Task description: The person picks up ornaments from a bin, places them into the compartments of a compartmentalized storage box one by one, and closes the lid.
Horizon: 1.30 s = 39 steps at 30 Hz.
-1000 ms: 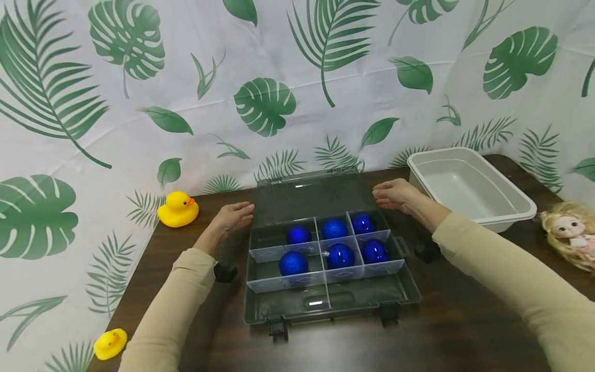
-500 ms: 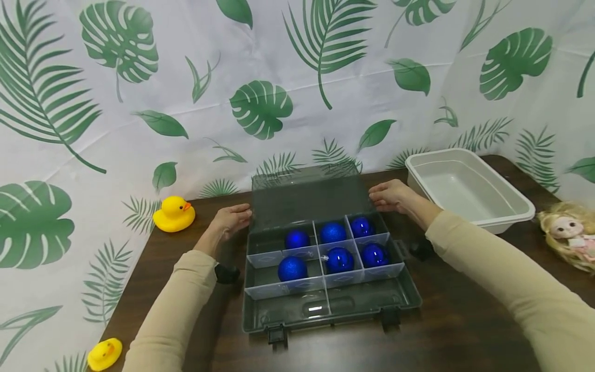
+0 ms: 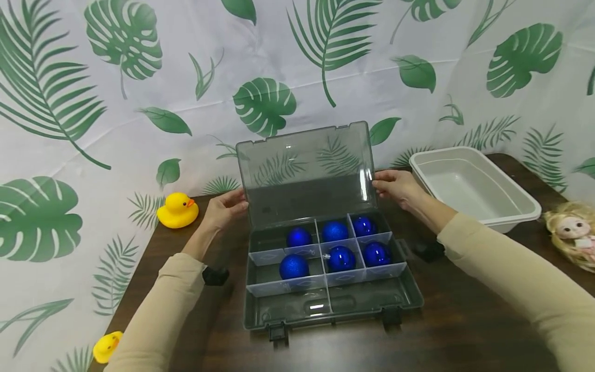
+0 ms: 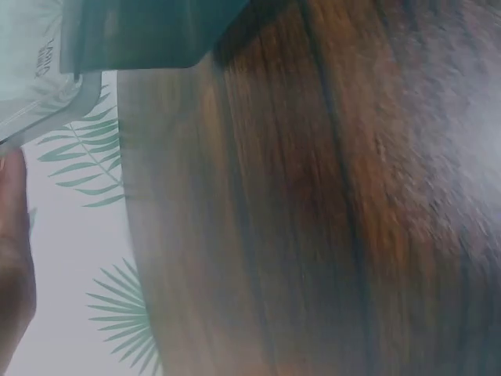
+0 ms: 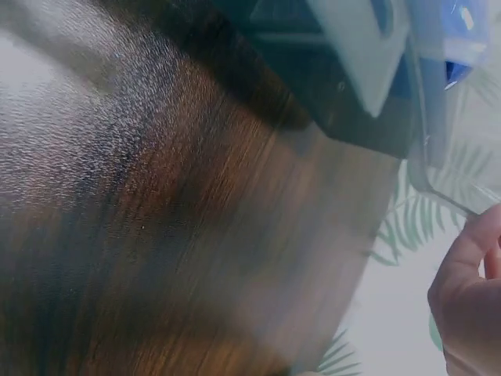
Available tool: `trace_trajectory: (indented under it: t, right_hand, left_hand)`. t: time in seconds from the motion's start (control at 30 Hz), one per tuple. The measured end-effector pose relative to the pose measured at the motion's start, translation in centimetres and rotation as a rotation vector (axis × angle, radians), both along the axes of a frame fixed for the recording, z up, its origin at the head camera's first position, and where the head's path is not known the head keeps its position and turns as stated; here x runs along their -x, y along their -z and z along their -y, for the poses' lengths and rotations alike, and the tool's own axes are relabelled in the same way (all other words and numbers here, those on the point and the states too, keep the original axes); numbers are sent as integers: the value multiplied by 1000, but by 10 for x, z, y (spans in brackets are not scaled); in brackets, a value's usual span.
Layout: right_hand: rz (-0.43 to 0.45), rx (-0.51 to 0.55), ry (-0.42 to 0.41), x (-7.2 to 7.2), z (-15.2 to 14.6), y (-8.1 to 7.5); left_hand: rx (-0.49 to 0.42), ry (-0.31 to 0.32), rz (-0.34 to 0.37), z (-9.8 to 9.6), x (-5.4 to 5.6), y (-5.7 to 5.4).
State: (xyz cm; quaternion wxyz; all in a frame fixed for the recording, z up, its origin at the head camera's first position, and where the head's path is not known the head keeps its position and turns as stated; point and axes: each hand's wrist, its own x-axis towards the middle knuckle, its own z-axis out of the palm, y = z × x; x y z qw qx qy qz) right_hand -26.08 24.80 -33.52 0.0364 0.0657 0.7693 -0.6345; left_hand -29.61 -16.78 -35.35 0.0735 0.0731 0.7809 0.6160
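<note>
A clear grey plastic divider box point(image 3: 288, 321) lies on the table with its lid point(image 3: 307, 170) tilted up at the back. Several blue bauble balls point(image 3: 294, 266) sit in its middle and back compartments; the front row holds none. My left hand point(image 3: 222, 211) grips the lid's left edge between thumb and fingers. On the opposite side my right hand point(image 3: 398, 188) pinches the lid's right edge. In the right wrist view, the right hand point(image 5: 473, 290) meets the lid's rim. Only part of the left hand point(image 4: 12, 251) shows in the left wrist view, beside the lid.
A white plastic basin point(image 3: 474, 191) stands at the back right, with a blond doll point(image 3: 574, 232) beside it. A large yellow rubber duck point(image 3: 177, 211) sits at the back left and a smaller duck point(image 3: 107, 347) at the front left. A leaf-patterned cloth hangs behind the table.
The lid has swung up from lying back to a steep tilt, its far edge rising. Both hands have taken hold of its sides and risen slightly. The baubles stay in their compartments.
</note>
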Motion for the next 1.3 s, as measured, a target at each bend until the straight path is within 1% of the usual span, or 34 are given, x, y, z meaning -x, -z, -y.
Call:
trace_trajectory:
  t: [0.1,0.17,0.27,0.33,0.43,0.5,0.6,0.67,0.7,0.77,0.8,0.87,0.93,1.03,1.1,1.13,1.17,1.23,1.3]
  right_hand:
    - [-40,98,-14,-5,-2,-6]
    - [-53,140,-32,-8,-3,-10]
    - [-59,163,-59,-11,-3,-15]
    - [-62,171,-68,-12,-3,-16]
    - [-79,129,-96,-15,-2,-14]
    - [-98,88,-129,-18,-4,-10]
    - [-125,5,-195,-23,-7,-5]
    - [-134,-30,-239,-28,-10,-2]
    - [-133,-45,-250,-30,-11,-1]
    - [-117,-83,-269,-34,-13,-1]
    - [-113,-114,-282,-37,-15,-1]
    - [-109,-164,-323,-41,-17,0]
    - [-106,-245,-371,-47,-20,2]
    - [-108,-345,-452,-54,-23,9]
    - [-90,-390,-482,-58,-23,15]
    - [-80,-402,-494,-60,-24,17]
    - [-73,-409,-504,-60,-24,19]
    - [-65,-413,-517,-61,-24,23]
    - [-60,-414,-522,-61,-24,25]
  left_hand:
    - [83,-35,-140,0,-2,-2]
    - [114,-58,-224,0,-4,-4]
    - [131,-106,-336,-1,-7,-6]
    - [116,-142,-394,-1,-9,-7]
    - [99,-190,-497,-3,-10,-4]
    - [88,-218,-576,-4,-10,-1]
    - [128,-256,-680,-4,-14,4]
    - [164,-276,-717,-3,-18,6]
    - [184,-279,-721,-3,-21,7]
    - [226,-278,-692,-1,-30,7]
    - [241,-271,-662,0,-34,6]
    - [270,-232,-577,2,-45,5]
    - [270,-165,-447,4,-55,5]
    - [217,-46,-243,6,-68,7]
    - [198,15,-138,7,-76,9]
    - [197,41,-105,7,-79,10]
    - [201,67,-89,7,-82,11]
    - [228,102,-76,7,-86,12]
    - [242,131,-79,6,-88,15]
